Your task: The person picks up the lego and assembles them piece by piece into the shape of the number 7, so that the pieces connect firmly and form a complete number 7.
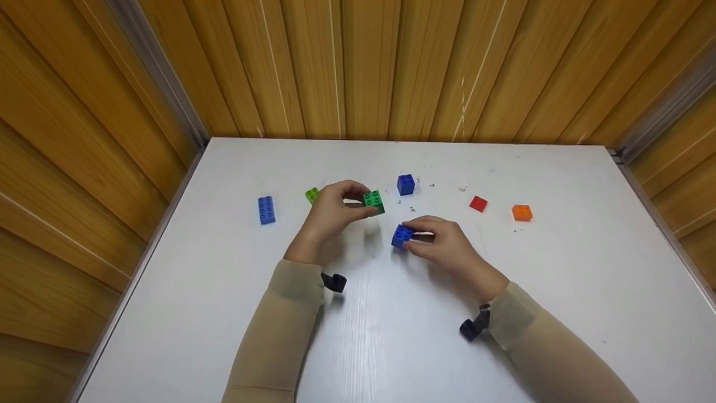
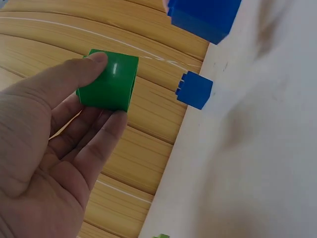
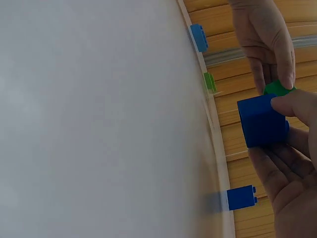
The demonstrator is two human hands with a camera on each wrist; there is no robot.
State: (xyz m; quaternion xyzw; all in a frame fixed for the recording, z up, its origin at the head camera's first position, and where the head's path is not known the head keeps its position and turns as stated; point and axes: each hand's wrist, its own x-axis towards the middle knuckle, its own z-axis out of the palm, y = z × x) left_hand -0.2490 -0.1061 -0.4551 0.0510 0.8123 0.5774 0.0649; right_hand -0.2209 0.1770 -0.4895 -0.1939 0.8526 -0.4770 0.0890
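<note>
Between thumb and fingers my left hand (image 1: pixel 334 208) pinches a green toy brick (image 1: pixel 373 202), studs upward, held above the table. In the left wrist view the thumb presses one side of this green brick (image 2: pixel 110 82) and the fingertips support the opposite side. My right hand (image 1: pixel 446 242) pinches a dark blue brick (image 1: pixel 401 236), lower and to the right of the green one. The two held bricks are apart. In the right wrist view the blue brick (image 3: pixel 262 121) partly covers the green brick (image 3: pixel 278 89). Another dark blue brick (image 1: pixel 406 184) stands on the table beyond both hands.
On the white table (image 1: pixel 391 336), a long blue brick (image 1: pixel 267 210) lies at left. A lime brick (image 1: pixel 311 195) is partly hidden by my left hand. A flat red piece (image 1: pixel 478 204) and an orange brick (image 1: pixel 522 212) lie at right. Wood-look panels (image 1: pixel 369 67) enclose the table's back and sides.
</note>
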